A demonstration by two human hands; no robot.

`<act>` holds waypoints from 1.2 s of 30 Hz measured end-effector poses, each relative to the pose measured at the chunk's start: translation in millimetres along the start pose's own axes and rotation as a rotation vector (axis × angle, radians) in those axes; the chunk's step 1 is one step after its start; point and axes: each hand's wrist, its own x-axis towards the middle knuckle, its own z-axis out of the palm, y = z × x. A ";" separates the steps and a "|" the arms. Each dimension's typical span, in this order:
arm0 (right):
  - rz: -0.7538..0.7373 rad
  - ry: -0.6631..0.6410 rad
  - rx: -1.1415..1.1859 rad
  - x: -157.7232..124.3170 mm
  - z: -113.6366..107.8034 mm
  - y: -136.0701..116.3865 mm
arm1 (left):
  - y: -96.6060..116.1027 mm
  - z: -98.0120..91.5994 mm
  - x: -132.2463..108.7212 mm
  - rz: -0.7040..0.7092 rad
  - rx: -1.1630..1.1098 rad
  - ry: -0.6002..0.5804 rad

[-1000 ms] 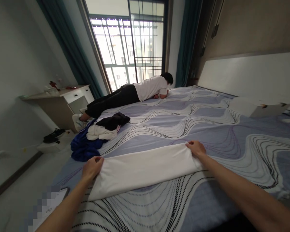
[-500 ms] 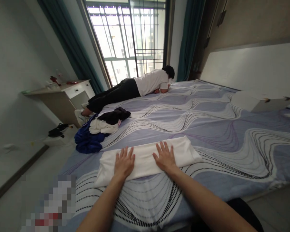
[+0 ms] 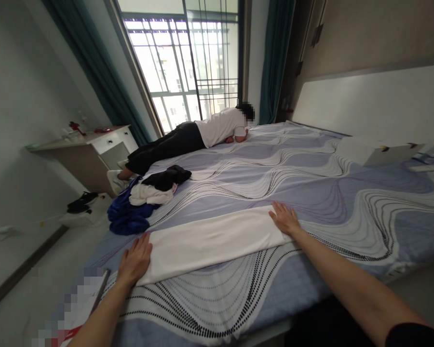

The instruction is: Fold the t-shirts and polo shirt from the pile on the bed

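Note:
A white cloth garment [image 3: 210, 241], folded into a long flat strip, lies on the bed [image 3: 231, 299] in front of me. What kind of garment it is cannot be told. At its left end rests my left hand [image 3: 135, 259], palm down with the fingers stretched out. My right hand [image 3: 285, 219] lies flat over the strip's right end, fingers extended. Neither hand grasps anything. The cloth's surface between them is mostly smooth.
A pile of dark blue, white and black clothes [image 3: 148, 197] sits at the bed's left edge. Beyond it a person [image 3: 217, 130] lies on the bed. A white box [image 3: 365, 149] stands at right, and a desk [image 3: 75, 149] at left.
Both hands have slid outward from the middle of the white cloth, the left one to its left end and the right one to its right end. The cloth looks flatter. The view has shifted slightly.

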 end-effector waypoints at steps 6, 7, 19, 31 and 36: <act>0.001 -0.040 0.067 4.6 -1.8 12.1 | -12.1 -3.1 -31.8 -0.105 -0.168 0.136; 0.013 -0.050 0.088 4.6 -1.6 12.9 | -10.5 -2.4 -40.1 -0.126 -0.182 0.170; 0.083 0.320 0.468 -20.5 8.4 28.5 | -17.2 -0.3 -66.4 -0.100 -0.286 0.329; -0.002 0.321 0.515 -26.2 -1.7 38.9 | 103.2 37.4 -53.8 0.198 0.111 0.178; -0.080 0.317 0.505 -26.6 -1.0 36.7 | 99.8 33.9 -54.5 0.162 0.213 0.107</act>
